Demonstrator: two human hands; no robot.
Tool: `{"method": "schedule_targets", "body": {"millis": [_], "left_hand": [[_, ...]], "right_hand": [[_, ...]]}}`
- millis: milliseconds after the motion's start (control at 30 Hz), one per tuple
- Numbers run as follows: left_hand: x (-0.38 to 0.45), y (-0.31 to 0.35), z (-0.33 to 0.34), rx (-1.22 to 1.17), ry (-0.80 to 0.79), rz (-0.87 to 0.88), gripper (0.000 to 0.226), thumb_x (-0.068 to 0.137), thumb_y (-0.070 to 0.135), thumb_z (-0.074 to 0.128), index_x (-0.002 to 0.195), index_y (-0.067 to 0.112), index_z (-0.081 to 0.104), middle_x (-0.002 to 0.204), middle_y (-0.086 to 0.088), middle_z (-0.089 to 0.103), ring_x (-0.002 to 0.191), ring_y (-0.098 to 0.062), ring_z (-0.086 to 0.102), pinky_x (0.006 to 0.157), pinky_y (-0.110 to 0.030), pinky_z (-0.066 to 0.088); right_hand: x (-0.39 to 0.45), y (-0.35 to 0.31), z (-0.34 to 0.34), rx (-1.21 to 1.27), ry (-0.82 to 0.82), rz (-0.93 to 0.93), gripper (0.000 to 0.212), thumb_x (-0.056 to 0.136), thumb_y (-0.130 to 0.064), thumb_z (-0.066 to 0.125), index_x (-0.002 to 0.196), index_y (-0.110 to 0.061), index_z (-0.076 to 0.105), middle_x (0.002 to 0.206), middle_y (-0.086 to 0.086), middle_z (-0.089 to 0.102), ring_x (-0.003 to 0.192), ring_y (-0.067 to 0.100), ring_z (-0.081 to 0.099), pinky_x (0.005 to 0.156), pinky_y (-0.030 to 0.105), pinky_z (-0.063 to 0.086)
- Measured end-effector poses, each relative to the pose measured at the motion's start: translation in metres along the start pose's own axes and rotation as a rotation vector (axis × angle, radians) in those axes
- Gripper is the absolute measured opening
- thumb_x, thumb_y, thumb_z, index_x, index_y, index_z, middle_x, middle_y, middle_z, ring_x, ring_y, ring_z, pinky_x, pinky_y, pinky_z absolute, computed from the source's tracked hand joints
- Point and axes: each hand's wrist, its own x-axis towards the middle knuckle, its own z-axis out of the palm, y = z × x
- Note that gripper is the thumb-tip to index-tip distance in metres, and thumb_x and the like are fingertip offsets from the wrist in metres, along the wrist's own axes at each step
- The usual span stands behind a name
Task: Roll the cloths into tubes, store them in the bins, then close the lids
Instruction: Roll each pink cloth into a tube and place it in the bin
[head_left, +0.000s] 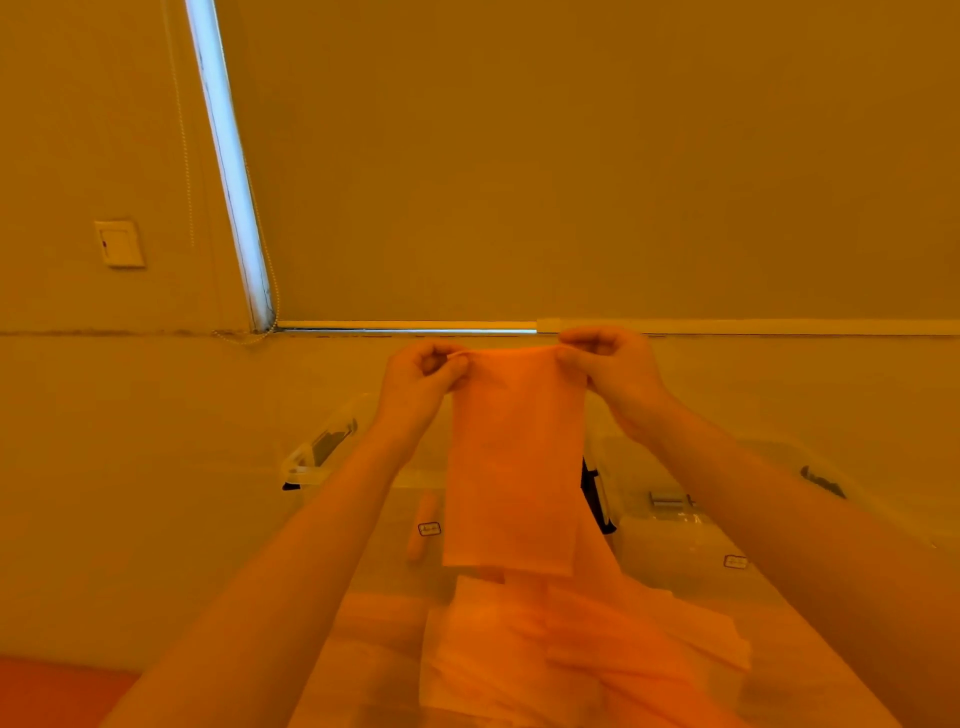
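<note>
An orange cloth (511, 467) hangs flat in the air in front of me. My left hand (423, 376) pinches its top left corner and my right hand (610, 371) pinches its top right corner. Below it lies a loose pile of several pale cloths (571, 639). Behind the hanging cloth stand two clear plastic bins: the left bin (317, 462) holds one rolled cloth tube (422, 525), and the right bin (691, 540) is partly hidden by my right forearm. The cloth hides the middle between the bins.
A pale wall runs behind the bins, with a window blind above and a bead cord (270, 291) hanging at its left edge. A wall switch (119, 243) sits at the left. An orange surface (47, 696) shows at the bottom left corner.
</note>
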Motion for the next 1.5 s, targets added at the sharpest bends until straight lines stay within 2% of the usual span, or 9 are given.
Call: {"method": "schedule_targets", "body": {"millis": [233,367,567,700,800,1033,1167,1267,1500], "left_hand": [[0.049,0.006,0.009,-0.015,0.038,0.043,0.009,0.090,0.001,0.060,0.097,0.004,0.063,0.078,0.000,0.065,0.063,0.003,0.061,0.062,-0.014,0.051],[0.054,-0.027,0.014,0.078,0.020,-0.055,0.009,0.089,0.001,0.061,0.089,0.010,0.063,0.076,-0.003,0.063,0.069,-0.011,0.060,0.069,-0.028,0.052],[0.035,-0.079,0.020,0.307,-0.079,-0.257,0.008,0.088,0.004,0.063,0.090,0.011,0.064,0.091,-0.011,0.065,0.078,-0.021,0.064,0.080,-0.042,0.058],[0.025,-0.098,0.023,0.503,-0.145,-0.267,0.008,0.089,0.006,0.064,0.090,0.014,0.065,0.098,-0.013,0.068,0.081,-0.021,0.064,0.067,-0.033,0.056],[0.022,-0.100,0.024,0.676,-0.225,-0.196,0.013,0.089,0.006,0.062,0.099,0.010,0.068,0.102,-0.010,0.067,0.083,-0.014,0.055,0.055,-0.015,0.039],[0.012,-0.098,0.023,0.691,-0.288,-0.205,0.034,0.083,0.002,0.068,0.114,0.015,0.062,0.122,-0.001,0.059,0.107,-0.016,0.057,0.078,-0.021,0.046],[0.002,-0.094,0.016,0.586,-0.228,-0.178,0.034,0.081,-0.001,0.069,0.111,0.014,0.064,0.120,-0.001,0.060,0.100,-0.011,0.057,0.073,-0.021,0.051],[-0.014,-0.086,0.009,0.470,-0.110,-0.095,0.032,0.084,0.000,0.066,0.113,0.013,0.062,0.112,0.005,0.059,0.098,-0.009,0.058,0.067,-0.012,0.048],[-0.087,-0.099,-0.012,0.227,0.218,-0.037,0.028,0.086,0.011,0.068,0.112,0.015,0.061,0.099,0.003,0.062,0.082,-0.007,0.059,0.064,-0.009,0.048]], "right_hand": [[0.068,-0.006,0.009,-0.055,0.031,-0.062,0.021,0.082,-0.003,0.071,0.086,-0.023,0.067,0.091,0.003,0.067,0.082,0.015,0.062,0.059,0.017,0.046],[0.062,0.026,0.007,-0.095,0.032,0.016,0.017,0.084,0.000,0.068,0.099,-0.008,0.069,0.089,0.004,0.065,0.076,0.011,0.059,0.055,0.015,0.047],[0.025,0.078,-0.002,-0.292,-0.044,0.134,0.022,0.087,0.002,0.064,0.108,0.000,0.066,0.106,0.016,0.065,0.092,0.025,0.062,0.076,0.031,0.053],[0.011,0.096,-0.004,-0.345,-0.052,0.156,0.022,0.085,0.003,0.066,0.107,0.000,0.067,0.108,0.016,0.066,0.095,0.024,0.062,0.080,0.031,0.054],[0.007,0.107,-0.003,-0.368,-0.039,0.151,0.024,0.083,0.001,0.070,0.106,-0.005,0.068,0.109,0.011,0.066,0.100,0.022,0.063,0.087,0.031,0.054],[-0.012,0.114,-0.002,-0.402,0.208,0.109,0.025,0.084,-0.012,0.072,0.109,-0.012,0.066,0.112,-0.001,0.061,0.102,0.013,0.056,0.082,0.027,0.048],[-0.041,0.118,-0.010,-0.329,0.286,0.130,0.028,0.089,-0.020,0.067,0.115,-0.014,0.063,0.112,-0.004,0.061,0.100,0.011,0.055,0.067,0.015,0.043],[-0.065,0.124,-0.017,-0.299,0.304,0.111,0.029,0.090,-0.022,0.065,0.118,-0.012,0.062,0.113,0.000,0.063,0.103,0.015,0.058,0.083,0.028,0.050],[-0.118,0.139,-0.014,-0.251,0.197,0.198,0.022,0.088,-0.019,0.066,0.110,-0.016,0.064,0.107,0.002,0.066,0.095,0.018,0.064,0.084,0.039,0.056]]}}
